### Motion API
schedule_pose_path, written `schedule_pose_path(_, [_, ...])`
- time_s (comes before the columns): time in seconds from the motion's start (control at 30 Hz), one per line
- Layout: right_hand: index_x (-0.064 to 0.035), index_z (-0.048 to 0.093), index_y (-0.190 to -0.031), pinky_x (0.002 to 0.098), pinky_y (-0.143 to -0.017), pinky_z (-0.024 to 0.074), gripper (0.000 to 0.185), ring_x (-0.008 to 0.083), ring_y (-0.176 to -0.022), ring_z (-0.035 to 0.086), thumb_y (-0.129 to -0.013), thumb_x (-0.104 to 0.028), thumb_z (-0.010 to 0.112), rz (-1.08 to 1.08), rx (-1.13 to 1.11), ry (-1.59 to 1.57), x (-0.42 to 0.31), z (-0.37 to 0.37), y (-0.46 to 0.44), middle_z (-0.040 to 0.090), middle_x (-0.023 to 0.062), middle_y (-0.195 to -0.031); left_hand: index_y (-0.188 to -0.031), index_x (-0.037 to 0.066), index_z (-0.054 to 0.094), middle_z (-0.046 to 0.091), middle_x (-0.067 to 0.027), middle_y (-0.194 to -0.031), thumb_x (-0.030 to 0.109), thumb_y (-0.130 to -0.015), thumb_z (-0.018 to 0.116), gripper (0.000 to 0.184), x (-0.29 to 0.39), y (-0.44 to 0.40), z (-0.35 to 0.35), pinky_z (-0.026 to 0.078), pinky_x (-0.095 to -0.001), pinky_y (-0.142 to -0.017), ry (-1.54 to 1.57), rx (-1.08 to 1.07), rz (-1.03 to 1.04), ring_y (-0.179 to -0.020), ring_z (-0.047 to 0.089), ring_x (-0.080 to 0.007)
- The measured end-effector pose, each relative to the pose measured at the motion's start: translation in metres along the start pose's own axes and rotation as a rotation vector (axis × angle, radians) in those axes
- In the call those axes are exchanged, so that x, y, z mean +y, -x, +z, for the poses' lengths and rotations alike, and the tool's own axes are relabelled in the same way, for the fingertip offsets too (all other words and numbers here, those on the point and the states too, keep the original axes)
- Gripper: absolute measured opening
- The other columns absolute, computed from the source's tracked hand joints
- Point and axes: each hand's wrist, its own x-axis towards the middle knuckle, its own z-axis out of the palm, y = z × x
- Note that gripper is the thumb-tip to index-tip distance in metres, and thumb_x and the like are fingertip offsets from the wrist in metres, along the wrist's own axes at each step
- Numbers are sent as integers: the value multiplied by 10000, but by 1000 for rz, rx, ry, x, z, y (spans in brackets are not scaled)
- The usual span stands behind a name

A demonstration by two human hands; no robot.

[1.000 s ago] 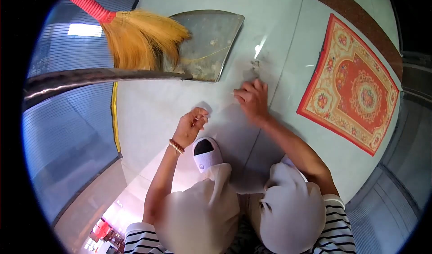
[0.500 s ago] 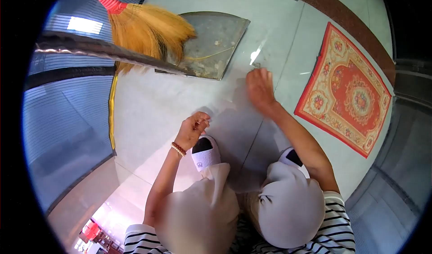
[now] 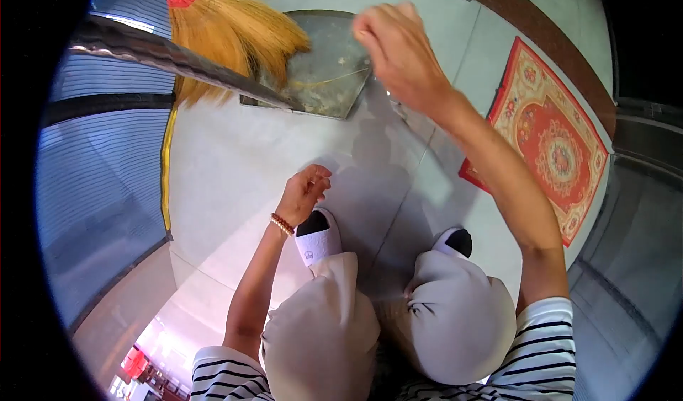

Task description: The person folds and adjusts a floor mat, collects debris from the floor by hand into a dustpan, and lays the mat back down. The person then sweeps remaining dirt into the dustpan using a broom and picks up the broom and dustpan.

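Note:
My right hand [image 3: 402, 56] is raised over the near right corner of the dustpan [image 3: 334, 102], its fingers curled together. Whether they hold anything is hidden. My left hand [image 3: 304, 193] hovers above the toe of my left white slipper [image 3: 318, 244], fingers bent in toward the thumb; anything between them is too small to make out. A bracelet of beads [image 3: 282, 224] circles that wrist. On the dustpan's dark, scuffed plate lies a thin yellow strand [image 3: 324, 83]. The straw broom [image 3: 235, 42], with a red-wrapped neck, rests against the pan's left side.
The dustpan's dark handle [image 3: 171, 56] slants up to the left. A red patterned mat [image 3: 548, 145] lies on the tiled floor [image 3: 235, 152] to the right. Ribbed blue panels [image 3: 107, 180] stand on the left. My covered knees [image 3: 320, 323] are bent below.
My right hand has lifted from the floor and moved forward and left, toward the dustpan. The left hand has barely moved. The view has shifted slightly.

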Motion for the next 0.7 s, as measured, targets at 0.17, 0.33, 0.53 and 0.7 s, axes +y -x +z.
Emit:
schedule_pose_path(0.17, [-82, 561, -1107, 354, -852, 397, 343, 307, -978, 490, -765, -61, 585, 37, -56, -166, 1, -12, -12, 556, 123, -922, -990, 4, 546, 568, -41, -758, 82, -874, 502, 147, 3, -10, 8, 459, -231, -583, -11, -4, 84, -651, 534, -101])
schedule_pose_path(0.33, [-66, 609, -1023, 383, -769, 437, 331, 302, -904, 503, -705, -129, 676, 374, -314, 202, 53, 1, 101, 515, 124, -949, -1016, 34, 554, 581, -17, -786, 128, -899, 501, 159, 2, -19, 17, 445, -213, -585, 8, -27, 108, -651, 527, -84])
schedule_pose_path(0.53, [-19, 562, -1019, 373, -751, 413, 519, 255, -960, 448, -580, -190, 779, 321, -439, 325, 32, 35, 135, 493, 90, -941, -1006, 20, 552, 575, -30, -802, 107, -889, 514, 151, -3, -31, 30, 453, -226, -606, 28, -77, 133, -688, 529, -94])
schedule_pose_path(0.7, [-19, 577, -855, 338, -716, 412, 264, 225, -914, 467, -631, -106, 686, 64, -462, 393, 49, 45, 138, 504, 80, -890, -1008, 20, 550, 570, -30, -815, 84, -887, 505, 144, 8, -32, 24, 462, -233, -625, -64, -55, 135, -726, 535, -100])
